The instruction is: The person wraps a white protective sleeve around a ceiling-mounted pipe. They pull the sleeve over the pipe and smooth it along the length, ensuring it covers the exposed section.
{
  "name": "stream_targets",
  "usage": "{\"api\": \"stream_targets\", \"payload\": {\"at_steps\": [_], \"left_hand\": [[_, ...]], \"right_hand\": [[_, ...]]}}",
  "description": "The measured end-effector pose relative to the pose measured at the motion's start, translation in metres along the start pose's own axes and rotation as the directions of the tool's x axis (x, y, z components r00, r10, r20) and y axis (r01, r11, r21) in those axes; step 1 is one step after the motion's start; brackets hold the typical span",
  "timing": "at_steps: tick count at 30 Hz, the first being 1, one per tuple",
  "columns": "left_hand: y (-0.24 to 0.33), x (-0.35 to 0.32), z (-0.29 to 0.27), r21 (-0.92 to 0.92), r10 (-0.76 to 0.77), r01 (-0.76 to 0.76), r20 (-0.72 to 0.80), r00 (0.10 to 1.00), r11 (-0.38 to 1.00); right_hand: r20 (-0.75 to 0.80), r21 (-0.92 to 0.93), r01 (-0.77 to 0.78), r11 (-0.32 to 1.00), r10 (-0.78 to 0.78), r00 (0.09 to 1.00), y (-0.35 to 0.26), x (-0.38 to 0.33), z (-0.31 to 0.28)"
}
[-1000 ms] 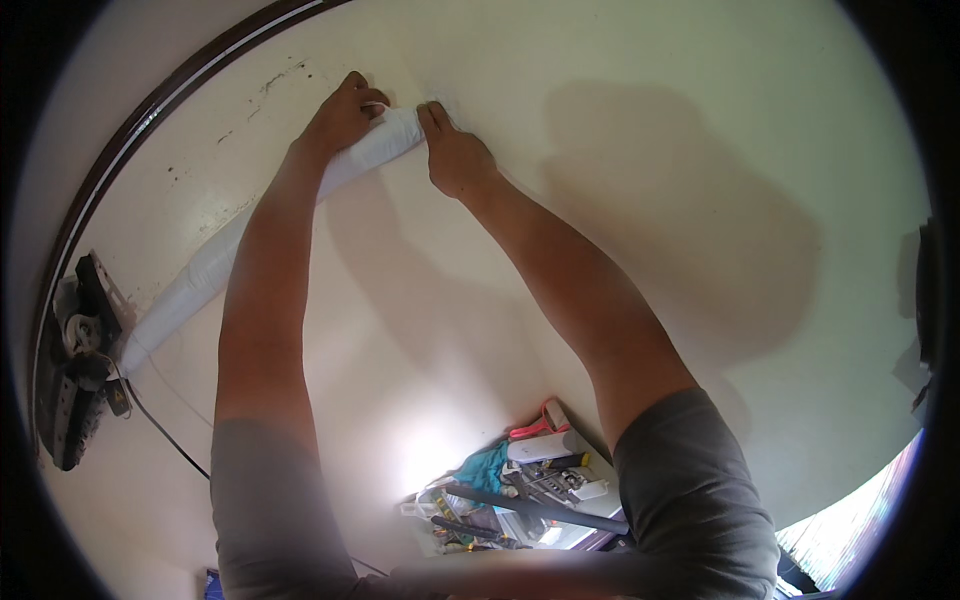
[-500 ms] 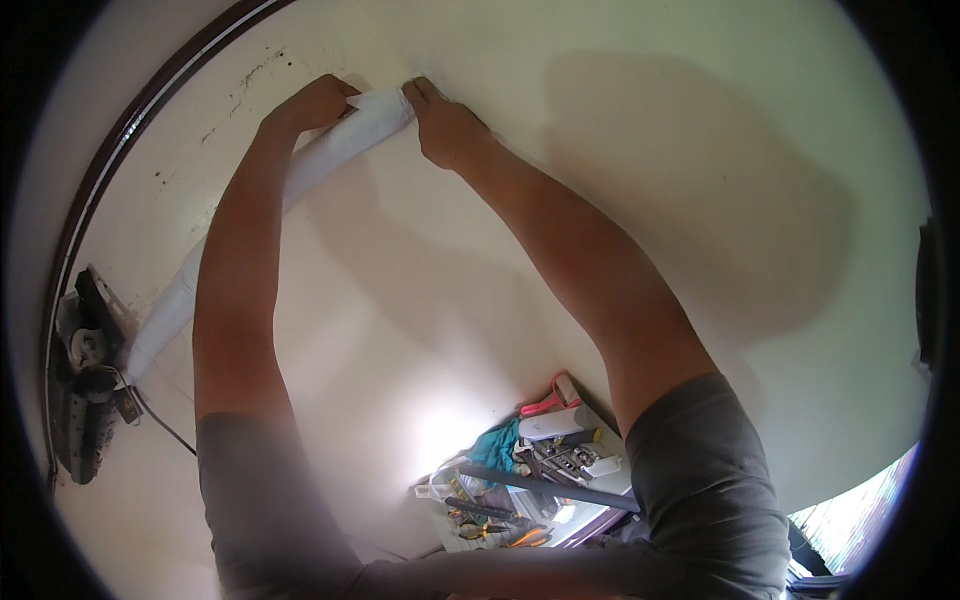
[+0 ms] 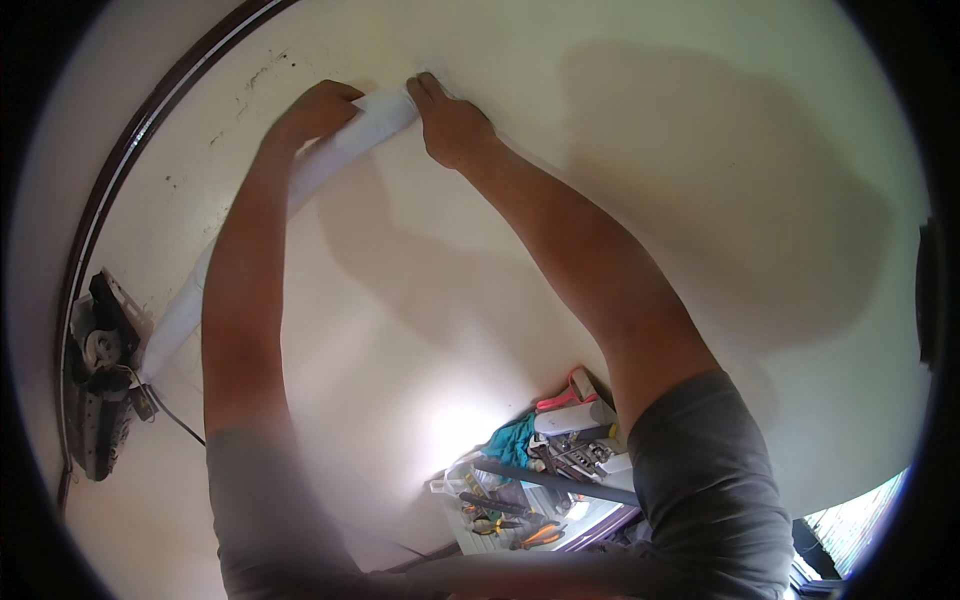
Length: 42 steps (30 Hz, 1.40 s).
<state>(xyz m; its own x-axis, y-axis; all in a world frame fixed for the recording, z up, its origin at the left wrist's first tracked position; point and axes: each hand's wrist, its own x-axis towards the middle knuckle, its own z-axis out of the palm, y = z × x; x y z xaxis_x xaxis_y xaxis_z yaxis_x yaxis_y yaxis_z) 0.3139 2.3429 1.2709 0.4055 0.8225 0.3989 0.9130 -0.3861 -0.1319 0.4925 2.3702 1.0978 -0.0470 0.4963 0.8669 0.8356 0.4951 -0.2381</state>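
Observation:
A long white wrapped pipe (image 3: 345, 155) runs slantwise along the wall, from the lower left up to the top middle. My left hand (image 3: 322, 110) is at its upper part, fingers curled and pinching a pointed flap of the white wrapping (image 3: 377, 100); the fingertips are partly hidden. At the pipe's upper end, close to the wall, my right hand (image 3: 452, 128) is closed against it, with its thumb side out of sight. My left forearm covers a middle stretch of the pipe.
A dusty dark machine part (image 3: 105, 375) with a black cable (image 3: 178, 415) hangs at the left, by the pipe's lower end. Below are a tray of tools (image 3: 475, 540) with pliers, a teal cloth (image 3: 512, 440) and a grey bar (image 3: 555, 483). Dark trim (image 3: 130, 140) edges the wall.
Both hands stay at the pipe's upper end, with the left hand shifted very slightly. The view has moved a little, so the tools and machine part appear farther right.

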Motion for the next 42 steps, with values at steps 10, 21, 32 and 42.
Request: {"api": "stream_targets", "payload": {"at_steps": [10,21,32,42], "left_hand": [[0.025,-0.019,0.078,0.640,0.123,0.139,-0.347,0.930,0.756],[0.027,0.001,0.029,0.212,-0.113,0.098,0.063,0.992,0.972],[0.009,0.008,0.032,-0.240,-0.036,0.039,0.020,0.999,0.970],[0.011,0.017,0.039,0.052,0.008,0.000,-0.149,0.989,0.999]], "right_hand": [[-0.079,0.061,0.000,0.998,0.005,0.997,0.000,0.001,0.009],[-0.151,0.087,0.048,0.995,-0.034,0.988,0.005,-0.005,0.016],[0.355,0.814,-0.122,-0.567,0.320,0.878,-0.065,0.002,0.065],[0.338,0.889,-0.146,-0.433,0.409,0.847,-0.067,0.021,0.063]]}}
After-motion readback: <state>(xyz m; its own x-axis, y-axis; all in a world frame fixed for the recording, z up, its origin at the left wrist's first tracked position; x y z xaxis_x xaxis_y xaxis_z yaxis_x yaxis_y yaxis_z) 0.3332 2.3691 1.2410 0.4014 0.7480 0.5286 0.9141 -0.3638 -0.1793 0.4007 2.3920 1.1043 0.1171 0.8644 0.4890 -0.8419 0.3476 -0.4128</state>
